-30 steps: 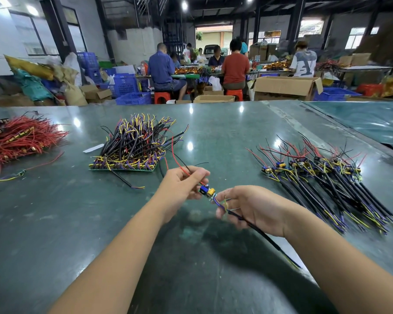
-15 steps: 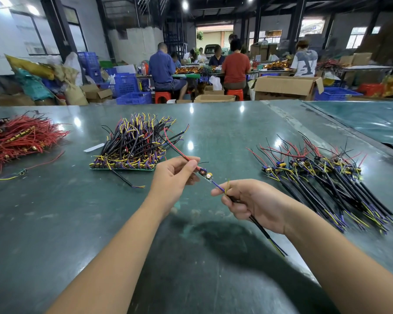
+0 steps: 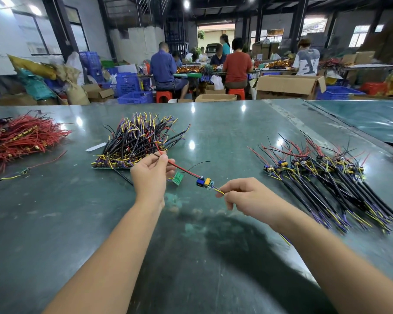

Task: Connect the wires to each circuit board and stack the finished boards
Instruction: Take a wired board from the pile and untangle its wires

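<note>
A small circuit board (image 3: 205, 182) with blue and yellow parts hangs in the air between my hands. My left hand (image 3: 150, 175) pinches its red wire (image 3: 182, 169) and a thin black one. My right hand (image 3: 247, 197) pinches the yellow and purple wires at the board's other end; the black cable runs under my right forearm. A small green board (image 3: 177, 177) shows just below my left fingers. A panel of boards with upright wires (image 3: 136, 141) lies behind my left hand. The stack of finished boards (image 3: 322, 175) lies to the right.
A heap of red wires (image 3: 21, 137) lies at the far left of the green table (image 3: 55, 211). A single wired piece (image 3: 21, 172) sits near it. A white slip (image 3: 95, 147) lies by the panel. People work at tables far behind, among boxes and blue crates.
My hands have drawn apart, stretching the wires straight with the board between them. The board has moved right and lower. My right hand now pinches nearer the board.
</note>
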The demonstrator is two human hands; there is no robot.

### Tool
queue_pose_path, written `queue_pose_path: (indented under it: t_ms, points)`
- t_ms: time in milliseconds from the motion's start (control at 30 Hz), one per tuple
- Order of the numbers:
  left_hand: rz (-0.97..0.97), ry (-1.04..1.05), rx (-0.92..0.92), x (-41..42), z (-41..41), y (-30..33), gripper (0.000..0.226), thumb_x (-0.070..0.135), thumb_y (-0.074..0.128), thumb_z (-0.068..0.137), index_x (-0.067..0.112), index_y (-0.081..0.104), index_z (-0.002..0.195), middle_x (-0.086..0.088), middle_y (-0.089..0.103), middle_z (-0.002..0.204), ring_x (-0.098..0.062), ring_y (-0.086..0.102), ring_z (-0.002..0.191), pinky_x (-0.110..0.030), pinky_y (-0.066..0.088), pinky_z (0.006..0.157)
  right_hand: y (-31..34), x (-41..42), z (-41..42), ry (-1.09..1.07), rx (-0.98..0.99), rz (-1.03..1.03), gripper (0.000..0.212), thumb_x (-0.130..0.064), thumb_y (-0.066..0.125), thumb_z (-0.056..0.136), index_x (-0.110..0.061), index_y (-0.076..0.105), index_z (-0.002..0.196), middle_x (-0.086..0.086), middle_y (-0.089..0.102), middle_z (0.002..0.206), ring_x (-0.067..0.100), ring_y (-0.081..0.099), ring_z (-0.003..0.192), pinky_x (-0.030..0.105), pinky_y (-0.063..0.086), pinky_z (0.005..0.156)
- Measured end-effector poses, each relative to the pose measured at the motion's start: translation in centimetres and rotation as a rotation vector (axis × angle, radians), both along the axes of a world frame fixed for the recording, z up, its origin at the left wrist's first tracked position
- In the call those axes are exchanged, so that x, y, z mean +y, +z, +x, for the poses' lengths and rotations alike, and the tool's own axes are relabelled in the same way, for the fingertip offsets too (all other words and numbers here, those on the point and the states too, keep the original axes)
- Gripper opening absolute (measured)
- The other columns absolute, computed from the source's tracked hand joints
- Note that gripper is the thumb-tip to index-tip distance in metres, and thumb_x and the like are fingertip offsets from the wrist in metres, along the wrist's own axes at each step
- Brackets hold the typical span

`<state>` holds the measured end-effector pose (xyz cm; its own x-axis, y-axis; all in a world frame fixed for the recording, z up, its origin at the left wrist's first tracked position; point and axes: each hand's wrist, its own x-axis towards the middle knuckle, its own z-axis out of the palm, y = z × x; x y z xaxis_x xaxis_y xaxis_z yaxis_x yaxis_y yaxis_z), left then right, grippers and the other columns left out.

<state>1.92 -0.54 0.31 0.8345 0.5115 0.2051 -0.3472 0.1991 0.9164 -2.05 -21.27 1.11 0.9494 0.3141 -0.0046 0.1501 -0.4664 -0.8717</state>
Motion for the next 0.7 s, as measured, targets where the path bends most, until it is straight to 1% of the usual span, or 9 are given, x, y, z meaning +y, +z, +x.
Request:
queue_pose_path:
  t_ms: [100, 300, 433, 500, 533, 600, 633, 667, 700]
  points:
    - [-0.039, 0.005, 0.020, 0.2, 0.0, 0.0, 0.016, 0.002, 0.055, 0.091, 0.009, 0.063, 0.079, 0.002, 0.068, 0.058, -0.008, 0.061, 0.049, -0.015, 0.050, 0.049, -0.1, 0.0, 0.1, 0.007, -0.056, 0.007, 0.016, -0.023, 0.058, 0.089, -0.017, 0.071, 0.083, -0.010, 0.057, 0.056, 0.007, 0.038, 0.049, 0.014, 0.032, 0.047]
    - [-0.041, -0.016, 0.001, 0.0, -0.2, 0.4, 0.015, 0.001, 0.056, 0.091, 0.008, 0.062, 0.078, 0.002, 0.068, 0.059, -0.007, 0.060, 0.049, -0.015, 0.049, 0.049, 0.0, -0.1, 0.5, -0.055, 0.075, 0.154, 0.013, -0.015, 0.063, 0.084, -0.010, 0.070, 0.075, -0.003, 0.052, 0.052, 0.007, 0.032, 0.040, 0.016, 0.026, 0.039]
    - [-0.083, -0.043, -0.012, -0.1, -0.5, 0.6, 0.014, 0.002, 0.056, 0.091, 0.010, 0.062, 0.080, 0.002, 0.068, 0.061, -0.006, 0.060, 0.050, -0.015, 0.049, 0.051, 0.0, 0.2, 0.3, -0.084, 0.048, 0.130, 0.016, -0.019, 0.066, 0.080, -0.014, 0.066, 0.065, -0.004, 0.044, 0.050, 0.010, 0.031, 0.045, 0.018, 0.025, 0.042]
    - [-0.147, -0.080, -0.026, -0.3, -0.6, 0.8, 0.013, 0.006, 0.055, 0.093, 0.013, 0.062, 0.084, 0.003, 0.069, 0.065, -0.006, 0.062, 0.056, -0.016, 0.050, 0.055, 0.0, 0.4, 0.0, -0.078, 0.026, 0.153, 0.018, -0.016, 0.066, 0.081, -0.015, 0.065, 0.063, -0.007, 0.040, 0.048, 0.010, 0.030, 0.045, 0.017, 0.024, 0.042]
    - [-0.179, -0.138, -0.020, -0.5, -0.7, 0.9, 0.011, 0.010, 0.054, 0.094, 0.016, 0.061, 0.087, 0.003, 0.070, 0.070, -0.006, 0.063, 0.062, -0.017, 0.051, 0.060, 0.0, 0.4, -0.1, -0.080, 0.015, 0.166, 0.018, -0.015, 0.065, 0.081, -0.015, 0.064, 0.063, -0.008, 0.039, 0.047, 0.009, 0.029, 0.045, 0.017, 0.023, 0.042]
    - [-0.185, -0.356, 0.042, -1.2, -1.1, 0.9, 0.006, 0.023, 0.053, 0.095, 0.022, 0.059, 0.095, 0.002, 0.069, 0.086, -0.009, 0.062, 0.080, -0.024, 0.049, 0.078, 0.3, 0.3, -0.2, -0.095, 0.007, 0.216, 0.016, -0.012, 0.064, 0.082, -0.012, 0.064, 0.066, -0.009, 0.037, 0.047, 0.008, 0.027, 0.044, 0.016, 0.022, 0.041]
    - [-0.149, -0.479, 0.100, -1.7, -1.3, 0.8, 0.009, 0.030, 0.054, 0.092, 0.024, 0.057, 0.098, 0.001, 0.067, 0.093, -0.011, 0.061, 0.087, -0.028, 0.046, 0.086, 0.4, 0.1, -0.1, -0.102, 0.014, 0.253, 0.016, -0.011, 0.064, 0.083, -0.011, 0.064, 0.068, -0.009, 0.037, 0.047, 0.008, 0.026, 0.044, 0.017, 0.021, 0.041]
    - [-0.099, -0.589, 0.154, -2.3, -1.7, 0.6, 0.018, 0.034, 0.057, 0.086, 0.024, 0.057, 0.101, 0.001, 0.067, 0.097, -0.014, 0.061, 0.092, -0.030, 0.045, 0.091, 0.6, -0.1, -0.1, -0.103, 0.024, 0.289, 0.016, -0.010, 0.063, 0.084, -0.010, 0.063, 0.069, -0.009, 0.037, 0.048, 0.008, 0.026, 0.043, 0.017, 0.021, 0.041]
    - [-0.047, -0.676, 0.187, -2.9, -2.0, 0.3, 0.029, 0.035, 0.060, 0.079, 0.022, 0.057, 0.105, 0.000, 0.067, 0.098, -0.016, 0.062, 0.093, -0.031, 0.047, 0.091, 0.8, -0.2, -0.1, -0.096, 0.031, 0.314, 0.016, -0.010, 0.062, 0.085, -0.009, 0.064, 0.070, -0.007, 0.038, 0.048, 0.008, 0.027, 0.043, 0.016, 0.020, 0.041]
